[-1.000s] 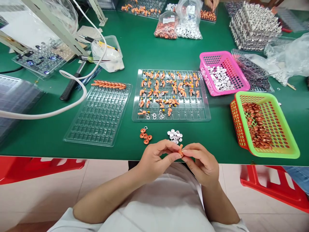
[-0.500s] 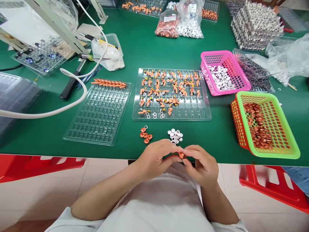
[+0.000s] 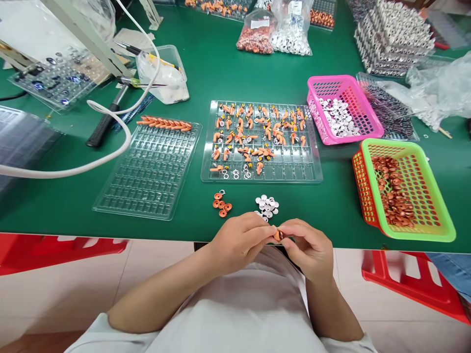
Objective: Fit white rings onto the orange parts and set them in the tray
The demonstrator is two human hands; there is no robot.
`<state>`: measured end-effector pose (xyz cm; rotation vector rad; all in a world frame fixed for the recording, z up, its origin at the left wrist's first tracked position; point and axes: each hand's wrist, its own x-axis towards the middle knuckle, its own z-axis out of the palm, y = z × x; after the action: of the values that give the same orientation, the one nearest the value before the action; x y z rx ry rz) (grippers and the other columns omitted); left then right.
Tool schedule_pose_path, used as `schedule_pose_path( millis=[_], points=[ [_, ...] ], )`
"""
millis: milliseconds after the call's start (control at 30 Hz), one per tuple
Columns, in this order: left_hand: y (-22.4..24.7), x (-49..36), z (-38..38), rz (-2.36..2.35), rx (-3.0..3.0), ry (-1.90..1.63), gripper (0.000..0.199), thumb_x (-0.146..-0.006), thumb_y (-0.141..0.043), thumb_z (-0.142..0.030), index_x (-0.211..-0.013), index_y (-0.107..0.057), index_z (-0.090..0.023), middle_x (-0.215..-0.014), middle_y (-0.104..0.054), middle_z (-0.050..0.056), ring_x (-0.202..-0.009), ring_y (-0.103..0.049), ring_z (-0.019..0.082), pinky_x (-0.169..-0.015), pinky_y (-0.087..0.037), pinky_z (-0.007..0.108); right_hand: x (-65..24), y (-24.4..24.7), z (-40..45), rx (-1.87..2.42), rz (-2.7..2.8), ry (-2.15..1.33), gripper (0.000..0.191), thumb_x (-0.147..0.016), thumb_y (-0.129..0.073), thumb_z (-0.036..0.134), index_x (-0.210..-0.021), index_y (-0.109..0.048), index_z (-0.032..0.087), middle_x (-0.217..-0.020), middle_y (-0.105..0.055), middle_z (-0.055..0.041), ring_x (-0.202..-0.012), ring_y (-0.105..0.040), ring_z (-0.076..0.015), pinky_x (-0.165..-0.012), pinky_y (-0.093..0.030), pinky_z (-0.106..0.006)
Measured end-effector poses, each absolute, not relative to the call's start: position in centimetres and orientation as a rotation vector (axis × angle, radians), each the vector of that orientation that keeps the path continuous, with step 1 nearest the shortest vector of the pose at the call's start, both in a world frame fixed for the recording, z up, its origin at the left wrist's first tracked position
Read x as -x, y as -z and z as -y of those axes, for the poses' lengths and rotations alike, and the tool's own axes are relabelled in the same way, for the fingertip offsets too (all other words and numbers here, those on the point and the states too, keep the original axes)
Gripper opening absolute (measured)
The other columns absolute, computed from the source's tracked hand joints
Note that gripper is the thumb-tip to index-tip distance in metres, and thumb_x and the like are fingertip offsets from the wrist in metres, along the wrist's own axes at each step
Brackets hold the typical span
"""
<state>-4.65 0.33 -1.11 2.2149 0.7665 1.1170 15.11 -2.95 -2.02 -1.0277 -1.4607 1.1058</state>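
A small orange plastic part [image 3: 277, 236] with a dark spot is pinched between both hands at the table's front edge. My left hand [image 3: 241, 242] has its fingertips closed on the left side of it. From the right, my right hand [image 3: 307, 247] grips the same part with thumb and index finger, which partly hide it. Just beyond the hands lies a small pile of white round discs [image 3: 268, 206]. Several orange-brown cupped discs [image 3: 222, 205] lie to its left. Farther back, a clear compartment tray [image 3: 294, 169] holds many orange parts and a few white rings.
A second clear tray [image 3: 143, 171] with a row of orange pieces lies left, near a hammer [image 3: 106, 120] and white hose [image 3: 110, 159]. A pink basket [image 3: 346, 110] and a green basket [image 3: 437, 196] stand right. Bags [image 3: 256, 32] and stacked trays [image 3: 393, 39] sit behind.
The orange part has been turned between the fingers, and a dark spot on it now shows. The left fingers have curled in more. Both hands stay at the table edge.
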Motion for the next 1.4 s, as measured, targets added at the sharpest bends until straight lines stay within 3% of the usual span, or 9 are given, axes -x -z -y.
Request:
schedule_pose_path(
  millis=[133,500,1167,1400],
  points=[
    [1.0,4.72,-0.31,-0.859,-2.194,-1.159,0.013,-0.094,-0.059,-0.014,-0.102,-0.067,-0.019,-0.09,-0.072,0.007,-0.079,-0.067,0.015,-0.067,-0.056,0.025,-15.07,2.02,3.01,1.014,1.374,-1.224,0.025,-0.091,-0.065,0.015,-0.11,-0.073,0.03,-0.092,-0.075,-0.0051,-0.082,-0.07,-0.0193,-0.068,-0.062,-0.032],
    [1.81,4.83,-0.37,-0.764,-2.193,-1.259,0.02,-0.093,-0.059,-0.011,-0.111,-0.065,-0.018,-0.092,-0.078,0.009,-0.083,-0.075,0.016,-0.074,-0.062,0.028,-15.17,2.2,3.22,1.01,1.323,-1.298,0.024,-0.093,-0.065,0.018,-0.112,-0.074,0.029,-0.095,-0.074,-0.0052,-0.078,-0.073,-0.0177,-0.066,-0.066,-0.031],
    [1.73,4.84,-0.41,-0.762,-2.346,-1.288,0.018,-0.093,-0.057,-0.01,-0.109,-0.063,-0.016,-0.092,-0.077,0.01,-0.075,-0.071,0.015,-0.064,-0.057,0.026,-14.73,1.63,3.41,1.03,1.453,-1.065,0.037,-0.091,-0.062,0.006,-0.117,-0.072,0.029,-0.095,-0.074,-0.005,-0.084,-0.07,-0.0192,-0.069,-0.061,-0.032],
    [1.44,4.61,-0.33,-0.743,-2.389,-1.297,0.017,-0.093,-0.056,-0.009,-0.109,-0.061,-0.012,-0.094,-0.077,0.011,-0.077,-0.072,0.016,-0.068,-0.058,0.028,-14.83,1.82,3.62,1.02,1.432,-1.071,0.039,-0.09,-0.061,0.002,-0.117,-0.072,0.028,-0.095,-0.073,-0.0051,-0.083,-0.069,-0.0187,-0.068,-0.062,-0.032]
  ],
)
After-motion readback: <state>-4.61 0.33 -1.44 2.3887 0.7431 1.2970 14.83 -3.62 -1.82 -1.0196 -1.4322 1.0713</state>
